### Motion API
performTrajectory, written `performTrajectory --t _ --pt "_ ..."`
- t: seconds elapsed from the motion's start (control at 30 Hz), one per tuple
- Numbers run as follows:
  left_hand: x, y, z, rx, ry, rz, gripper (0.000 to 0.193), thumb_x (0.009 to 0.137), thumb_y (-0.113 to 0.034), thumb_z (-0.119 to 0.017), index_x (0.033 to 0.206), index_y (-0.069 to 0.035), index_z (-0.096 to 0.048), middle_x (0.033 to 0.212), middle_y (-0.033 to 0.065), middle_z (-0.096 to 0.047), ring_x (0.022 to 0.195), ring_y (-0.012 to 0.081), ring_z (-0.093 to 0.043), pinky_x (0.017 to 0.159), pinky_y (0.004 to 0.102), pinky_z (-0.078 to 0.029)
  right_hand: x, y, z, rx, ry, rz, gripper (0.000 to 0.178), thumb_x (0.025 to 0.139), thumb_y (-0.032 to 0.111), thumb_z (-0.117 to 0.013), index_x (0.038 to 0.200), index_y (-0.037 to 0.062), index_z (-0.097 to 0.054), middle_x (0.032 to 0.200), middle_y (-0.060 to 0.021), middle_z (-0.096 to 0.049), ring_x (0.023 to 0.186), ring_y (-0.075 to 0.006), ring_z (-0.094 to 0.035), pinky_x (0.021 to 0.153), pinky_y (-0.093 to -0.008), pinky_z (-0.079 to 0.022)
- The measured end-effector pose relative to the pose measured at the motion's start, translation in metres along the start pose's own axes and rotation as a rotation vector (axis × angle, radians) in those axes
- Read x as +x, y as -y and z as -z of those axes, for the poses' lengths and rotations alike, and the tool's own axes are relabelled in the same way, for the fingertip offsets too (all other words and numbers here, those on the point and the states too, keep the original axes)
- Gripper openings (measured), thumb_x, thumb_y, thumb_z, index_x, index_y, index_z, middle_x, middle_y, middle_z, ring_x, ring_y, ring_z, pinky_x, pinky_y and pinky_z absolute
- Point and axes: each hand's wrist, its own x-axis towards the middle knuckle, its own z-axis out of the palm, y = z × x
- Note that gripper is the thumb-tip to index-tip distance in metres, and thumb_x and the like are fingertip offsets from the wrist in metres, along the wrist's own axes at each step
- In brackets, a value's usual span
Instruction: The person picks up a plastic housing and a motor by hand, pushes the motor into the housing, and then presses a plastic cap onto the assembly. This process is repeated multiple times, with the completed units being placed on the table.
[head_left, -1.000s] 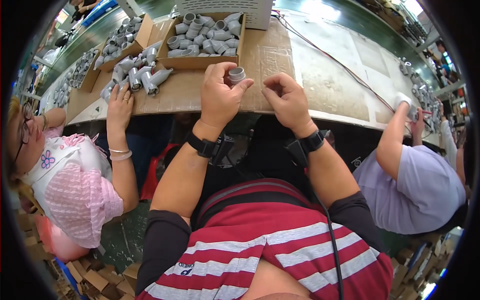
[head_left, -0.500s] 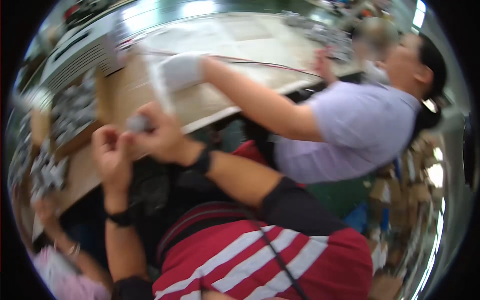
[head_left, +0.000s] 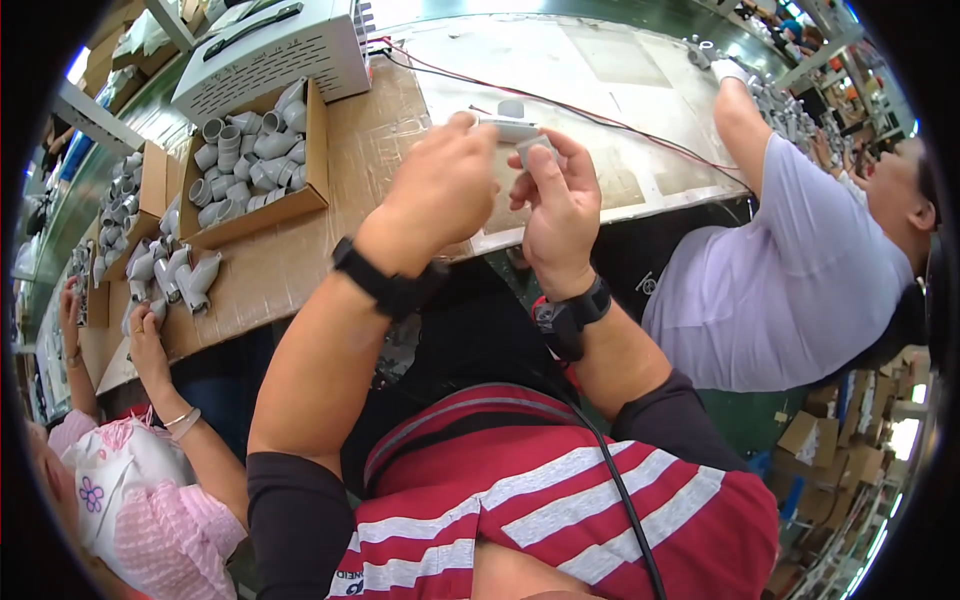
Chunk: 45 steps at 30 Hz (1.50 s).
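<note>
My right hand [head_left: 562, 215] is closed round a small grey plastic pipe fitting [head_left: 536, 150], pinched between thumb and fingers. Just left of it my left hand [head_left: 435, 190] hangs over the table edge, its fingers curled and a little smeared by motion; what they hold, if anything, is hidden. Beyond both hands a white bar-shaped thing [head_left: 510, 129] lies close to the left fingertips; I cannot tell whether they touch it. Behind that bar stands a short grey round piece [head_left: 510, 108].
A cardboard box [head_left: 316, 160] full of grey pipe fittings stands at left, with loose fittings [head_left: 195, 280] beside it. Behind is a grey vented machine [head_left: 285, 60] with red and black cables [head_left: 560, 100]. A co-worker [head_left: 790, 270] sits right, another [head_left: 170, 480] left.
My view has turned left, so the hands appear farther right. My hands have moved apart; the right still holds the grey fitting. The right co-worker's gloved hand is away from mine.
</note>
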Motion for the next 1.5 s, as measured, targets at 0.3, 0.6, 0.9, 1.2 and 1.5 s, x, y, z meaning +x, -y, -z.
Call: performTrajectory --t 0.3,0.6,0.9,1.2,1.5 --pt "0.086 0.011 -0.028 0.285 0.413 0.05 0.05 0.088 -0.006 -0.063 0.137 -0.012 -0.06 0.133 0.0256 -0.06 0.112 0.0393 -0.065 0.097 0.0433 -0.053 0.011 0.005 0.043 0.237 0.039 -0.141 0.031 0.104 0.02 -0.061 0.129 0.0021 -0.059 0.099 -0.0162 -0.07 0.068 -0.0158 -0.061 0.06 -0.0273 -0.049" --pt "-0.098 0.022 0.061 -1.801 -0.178 0.558 0.04 0.107 -0.029 -0.05 0.138 -0.004 -0.054 0.134 0.0227 -0.062 0.114 0.0331 -0.067 0.094 0.0436 -0.058 -0.034 0.042 0.01 0.241 0.409 -0.214 0.039 0.101 0.007 -0.057 0.139 -0.0005 -0.054 0.102 -0.0196 -0.069 0.079 -0.02 -0.066 0.072 -0.0319 -0.057" --pt "-0.186 0.026 0.093 -1.997 -0.214 0.567 0.037 0.108 -0.029 -0.051 0.132 -0.002 -0.055 0.133 0.0258 -0.062 0.086 0.0238 -0.067 0.073 0.0335 -0.059 -0.07 0.022 -0.047 0.115 0.689 -0.335 0.04 0.098 0.003 -0.063 0.137 -0.0026 -0.057 0.106 -0.0173 -0.069 0.084 -0.0192 -0.068 0.076 -0.0308 -0.057" --pt "-0.191 0.018 0.091 -1.627 -0.346 0.793 0.036 0.109 -0.032 -0.048 0.129 -0.003 -0.057 0.111 0.0157 -0.067 0.068 0.0183 -0.062 0.056 0.0284 -0.053 -0.074 0.033 -0.073 -0.549 0.965 0.195 0.045 0.086 -0.007 -0.072 0.13 0.002 -0.065 0.113 -0.0097 -0.069 0.101 -0.0183 -0.069 0.087 -0.029 -0.057" --pt "-0.181 0.015 0.11 -1.89 -0.124 0.795 0.046 0.108 -0.037 -0.053 0.135 -0.001 -0.055 0.11 0.0138 -0.066 0.069 0.0193 -0.064 0.056 0.0257 -0.053 -0.062 0.022 -0.073 -0.47 1.054 0.302 0.043 0.087 -0.008 -0.071 0.128 0.0006 -0.066 0.119 -0.0096 -0.069 0.104 -0.0187 -0.069 0.089 -0.0293 -0.057"
